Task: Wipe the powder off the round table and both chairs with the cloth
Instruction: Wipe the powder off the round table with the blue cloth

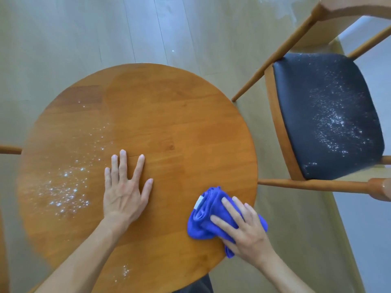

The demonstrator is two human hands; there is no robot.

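Blue, soft cloth [208, 216] lay bunched at the counter's [169, 106] five o'clock; your right hand [245, 231] pressed it flat-fingered, your left hand [124, 187] lay spread, empty.

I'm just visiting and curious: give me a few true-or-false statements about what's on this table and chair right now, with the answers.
1. The right hand rests on a blue cloth. True.
2. The left hand holds a spray bottle. False: it lies flat on the table, holding nothing.
3. Powder lies on the table's left part. True.
4. The chair seat is clean. False: white powder speckles its dark seat.
5. The cloth sits at the table's far edge. False: it is at the near right edge.
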